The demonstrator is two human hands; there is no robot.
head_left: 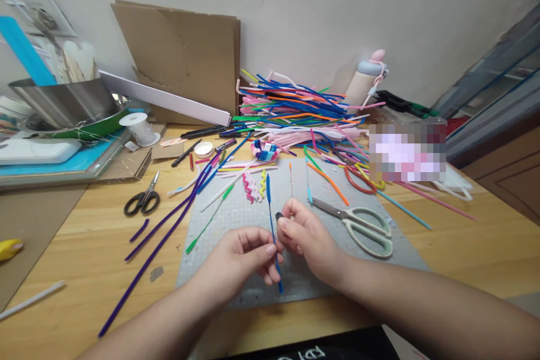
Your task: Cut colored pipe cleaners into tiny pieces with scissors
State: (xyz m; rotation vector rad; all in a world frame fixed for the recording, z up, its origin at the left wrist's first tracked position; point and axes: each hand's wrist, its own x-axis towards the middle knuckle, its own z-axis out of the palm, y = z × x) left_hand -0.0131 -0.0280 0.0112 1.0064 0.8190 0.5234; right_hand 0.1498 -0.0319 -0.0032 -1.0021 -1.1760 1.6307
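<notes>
My left hand (pixel 253 256) is closed on a blue pipe cleaner (pixel 269 194), pinching it between thumb and fingers. It stands nearly lengthwise to me, thin along its middle and fuzzy at both ends. Close beside it, my right hand (pixel 310 239) is closed around a small dark thing (pixel 279 216); only its black tip shows, so its kind is unclear. Under both hands lies a grey cutting mat (pixel 236 287). A green pipe cleaner (pixel 206 225), also thinned in the middle, rests to the left. Large scissors (pixel 363 225) with pale green handles lie right of my right hand.
A heap of coloured pipe cleaners (pixel 295 104) is piled against the wall. Long purple pipe cleaners (pixel 164 230) and small black scissors (pixel 143 197) lie at left. Pink and yellow coils (pixel 253 187) sit on the mat. A bottle (pixel 363 81) stands at the back.
</notes>
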